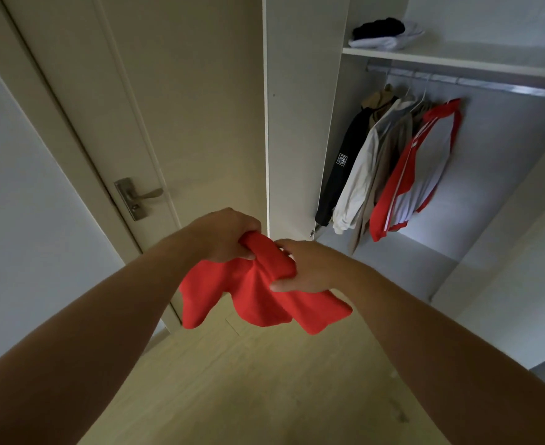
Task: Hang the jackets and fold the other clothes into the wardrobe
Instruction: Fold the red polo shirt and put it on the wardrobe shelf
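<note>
Red, the shirt [258, 297] hangs bunched between my hands: left hand [229, 236] grips one fold, right hand [309, 268] pinches another, before the wardrobe [296, 123] of hung jackets [393, 168].

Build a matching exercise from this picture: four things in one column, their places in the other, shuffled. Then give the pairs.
1. red garment
2. black jacket
3. folded pile
4. door handle

A. on the top shelf
B. left of the wardrobe
C. gripped by the left hand and right hand
D. hanging at the left end of the rail

Pairs: 1-C, 2-D, 3-A, 4-B.
</note>
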`<state>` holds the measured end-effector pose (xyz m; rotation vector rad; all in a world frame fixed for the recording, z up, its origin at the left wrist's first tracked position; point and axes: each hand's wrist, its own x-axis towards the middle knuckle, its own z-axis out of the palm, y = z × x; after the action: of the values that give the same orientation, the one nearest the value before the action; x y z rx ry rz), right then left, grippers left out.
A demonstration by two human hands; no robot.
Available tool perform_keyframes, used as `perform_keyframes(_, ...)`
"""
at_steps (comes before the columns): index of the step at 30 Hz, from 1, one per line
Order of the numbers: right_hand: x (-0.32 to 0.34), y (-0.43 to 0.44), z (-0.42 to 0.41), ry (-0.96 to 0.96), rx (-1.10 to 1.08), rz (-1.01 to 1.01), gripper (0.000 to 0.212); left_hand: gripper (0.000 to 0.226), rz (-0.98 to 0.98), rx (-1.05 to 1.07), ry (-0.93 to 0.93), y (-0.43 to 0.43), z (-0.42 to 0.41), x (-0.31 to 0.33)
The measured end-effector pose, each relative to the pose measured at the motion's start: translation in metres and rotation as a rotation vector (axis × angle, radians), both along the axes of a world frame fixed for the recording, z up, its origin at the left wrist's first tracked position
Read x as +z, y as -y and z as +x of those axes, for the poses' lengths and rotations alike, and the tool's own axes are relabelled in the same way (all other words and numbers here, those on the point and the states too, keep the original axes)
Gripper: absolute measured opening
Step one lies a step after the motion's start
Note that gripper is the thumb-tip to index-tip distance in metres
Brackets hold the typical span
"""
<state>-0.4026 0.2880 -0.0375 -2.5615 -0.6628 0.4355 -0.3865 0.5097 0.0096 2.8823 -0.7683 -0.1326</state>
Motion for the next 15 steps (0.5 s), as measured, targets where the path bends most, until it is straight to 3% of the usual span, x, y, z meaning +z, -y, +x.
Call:
perform_keyframes(4, -0.005, -0.025, 0.0, 0.116, -0.05, -0.021, 0.022, 0.026, -0.002, 0.019, -0.014, 0.001, -0.004, 0.001)
perform_keyframes(7, 0.001, -0.023, 0.002, 0.059, 0.029, -0.16, 0.03, 0.039, 0.121, 0.005, -0.099, -0.006, -0.009, -0.003)
perform_keyframes(10, 0.009, -0.015, 0.0, -0.03, 0.128, -0.251, 0.026, 0.03, 0.338, -0.006, -0.081, -0.021, -0.014, -0.008)
perform_keyframes(12, 0.013, -0.008, -0.003, -0.105, 0.158, -0.238, 0.029, 0.025, 0.388, 0.042, -0.033, -0.031, -0.015, -0.009)
perform_keyframes(15, 0.014, -0.002, -0.01, -0.35, 0.083, -0.039, 0.026, 0.02, 0.269, 0.142, 0.119, -0.035, -0.01, -0.013)
